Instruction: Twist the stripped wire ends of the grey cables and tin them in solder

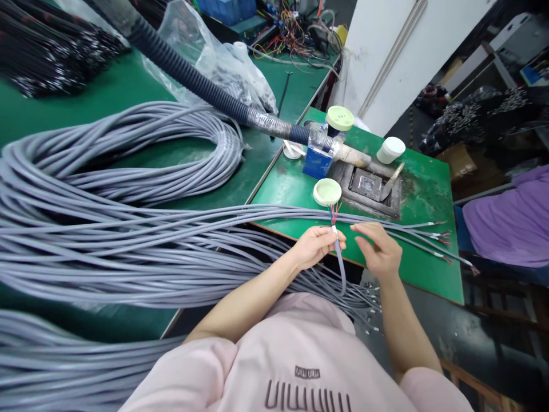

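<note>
My left hand (314,247) is closed round the end of a grey cable (342,272), just below a white band. Thin coloured wires (333,213), red and blue among them, fan upward from that end. To the right, my right hand (381,250) is apart from the cable, its thumb and forefinger separated and nothing visible between them. Behind both hands, several grey cables (274,212) run across the green tabletop, their stripped ends (446,236) lying at the right. A round tub (327,191) with pale contents stands just beyond the wires.
A square dark metal pot (369,184) with a scraper (392,182) sits on the small green table. A ribbed hose (193,77) reaches over to a blue block (317,163). Coiled grey cables (128,129) cover the left table. Another person's purple sleeve (510,217) is at right.
</note>
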A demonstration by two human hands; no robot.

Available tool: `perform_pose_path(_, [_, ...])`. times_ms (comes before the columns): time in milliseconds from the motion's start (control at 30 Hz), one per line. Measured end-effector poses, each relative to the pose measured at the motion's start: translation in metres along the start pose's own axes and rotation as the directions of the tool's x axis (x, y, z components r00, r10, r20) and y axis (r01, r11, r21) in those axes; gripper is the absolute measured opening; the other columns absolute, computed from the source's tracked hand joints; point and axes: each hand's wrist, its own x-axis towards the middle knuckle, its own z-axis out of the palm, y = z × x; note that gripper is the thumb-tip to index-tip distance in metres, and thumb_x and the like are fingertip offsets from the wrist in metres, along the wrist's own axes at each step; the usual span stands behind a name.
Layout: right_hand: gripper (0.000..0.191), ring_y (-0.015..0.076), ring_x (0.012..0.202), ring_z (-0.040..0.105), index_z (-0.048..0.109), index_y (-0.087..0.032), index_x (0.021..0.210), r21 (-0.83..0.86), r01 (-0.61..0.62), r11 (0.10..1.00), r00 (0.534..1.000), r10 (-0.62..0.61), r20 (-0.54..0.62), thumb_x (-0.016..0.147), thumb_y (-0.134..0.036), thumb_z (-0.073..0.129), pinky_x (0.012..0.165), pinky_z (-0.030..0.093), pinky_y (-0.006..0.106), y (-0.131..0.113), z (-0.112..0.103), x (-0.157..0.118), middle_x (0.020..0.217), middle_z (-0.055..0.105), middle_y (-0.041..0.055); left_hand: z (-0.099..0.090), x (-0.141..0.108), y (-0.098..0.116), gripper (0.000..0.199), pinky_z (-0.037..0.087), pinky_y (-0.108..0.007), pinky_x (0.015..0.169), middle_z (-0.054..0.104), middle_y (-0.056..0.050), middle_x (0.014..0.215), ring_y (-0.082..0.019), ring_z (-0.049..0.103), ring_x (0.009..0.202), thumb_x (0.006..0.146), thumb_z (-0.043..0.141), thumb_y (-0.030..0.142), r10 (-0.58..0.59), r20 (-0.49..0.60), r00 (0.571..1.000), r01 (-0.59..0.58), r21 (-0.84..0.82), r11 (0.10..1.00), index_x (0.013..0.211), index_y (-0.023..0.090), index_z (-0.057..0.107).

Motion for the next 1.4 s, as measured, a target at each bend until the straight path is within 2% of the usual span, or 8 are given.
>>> perform_pose_path(133, [0.058, 0.0281, 0.124, 0.055, 0.056, -0.035, 0.134, -0.173, 0.329, 0.928, 0.935, -0.295, 0.196, 0.082, -0.010, 0.063, 0.100, 0.048, 0.053, -0.004, 0.005, -0.009, 0.138, 0.058, 0.0054, 0.003, 0.001, 0.002, 0.041, 0.052, -0.024, 0.064, 0.066, -0.004, 0.067, -0.011, 0.061, 0.060, 0.059, 0.087, 0.043, 0.029, -0.023, 0.999, -0.031, -0.088, 0.996, 0.077, 0.010, 0.071])
perform_pose_path(267, [0.055, 0.0310, 0.132, 0.047, 0.056, -0.031, 0.134, -0.198, 0.455, 0.868, 0.876, -0.397, 0.272, 0.082, -0.020, 0.070, 0.102, 0.047, 0.053, -0.007, 0.011, -0.003, 0.139, 0.057, 0.0076, 0.005, 0.000, 0.006, 0.039, 0.051, -0.022, 0.063, 0.066, -0.003, 0.070, -0.009, 0.060, 0.060, 0.067, 0.082, 0.045, 0.070, -0.008, 0.998, -0.070, -0.068, 0.995, 0.076, 0.009, 0.069])
perform_pose_path(400, [0.039, 0.0292, 0.122, 0.057, 0.060, -0.028, 0.129, -0.183, 0.351, 0.919, 0.937, -0.343, 0.071, 0.090, -0.027, 0.060, 0.099, 0.051, 0.052, -0.009, 0.003, 0.024, 0.124, 0.068, 0.0076, 0.002, 0.000, 0.014, 0.041, 0.052, -0.025, 0.072, 0.071, -0.006, 0.077, -0.013, 0.065, 0.068, 0.074, 0.076, 0.045, 0.098, 0.002, 0.995, -0.095, 0.282, 0.955, 0.094, 0.010, 0.071])
perform_pose_path(533, [0.025, 0.0235, 0.102, 0.068, 0.069, -0.023, 0.111, -0.210, 0.139, 0.968, 0.965, -0.180, -0.189, 0.096, -0.029, 0.049, 0.094, 0.054, 0.044, -0.007, -0.005, 0.062, 0.104, 0.074, 0.0065, -0.008, 0.002, 0.018, 0.037, 0.047, -0.023, 0.065, 0.071, -0.006, 0.076, -0.012, 0.061, 0.065, 0.078, 0.070, 0.041, 0.202, -0.060, 0.978, -0.095, 0.733, 0.674, 0.099, 0.010, 0.073])
perform_pose_path(600, [0.024, 0.0216, 0.095, 0.070, 0.069, -0.021, 0.105, -0.196, 0.074, 0.978, 0.971, -0.115, -0.208, 0.096, -0.030, 0.049, 0.091, 0.055, 0.041, -0.003, -0.004, 0.078, 0.098, 0.075, 0.0062, -0.013, 0.004, 0.016, 0.034, 0.044, -0.022, 0.061, 0.071, -0.004, 0.075, -0.012, 0.058, 0.064, 0.081, 0.066, 0.040, 0.250, -0.063, 0.966, -0.081, 0.848, 0.525, 0.098, 0.012, 0.074])
perform_pose_path(700, [0.025, 0.0198, 0.088, 0.071, 0.068, -0.021, 0.101, -0.151, 0.021, 0.988, 0.983, -0.048, -0.176, 0.096, -0.035, 0.049, 0.084, 0.057, 0.036, 0.008, 0.005, 0.096, 0.094, 0.075, 0.0056, -0.019, 0.006, 0.015, 0.030, 0.044, -0.021, 0.061, 0.072, -0.004, 0.079, -0.013, 0.060, 0.067, 0.083, 0.062, 0.038, 0.267, -0.041, 0.963, -0.080, 0.901, 0.427, 0.098, 0.014, 0.074])
perform_pose_path(967, [0.030, 0.0169, 0.074, 0.070, 0.067, -0.021, 0.095, -0.081, -0.062, 0.995, 0.996, 0.057, -0.062, 0.095, -0.044, 0.048, 0.072, 0.057, 0.031, 0.034, 0.027, 0.126, 0.087, 0.073, 0.0043, -0.022, 0.008, 0.027, 0.028, 0.039, -0.020, 0.058, 0.067, -0.001, 0.073, -0.012, 0.056, 0.065, 0.084, 0.058, 0.036, 0.234, 0.011, 0.972, -0.098, 0.925, 0.367, 0.095, 0.016, 0.074])
perform_pose_path(1400, [0.032, 0.0164, 0.071, 0.069, 0.065, -0.020, 0.091, -0.131, -0.121, 0.984, 0.992, 0.125, 0.023, 0.094, -0.046, 0.047, 0.068, 0.055, 0.029, 0.055, 0.044, 0.139, 0.084, 0.073, 0.0041, -0.026, 0.014, 0.031, 0.028, 0.038, -0.019, 0.058, 0.067, -0.001, 0.076, -0.011, 0.054, 0.065, 0.085, 0.057, 0.037, 0.217, -0.003, 0.976, -0.086, 0.913, 0.399, 0.095, 0.016, 0.073])
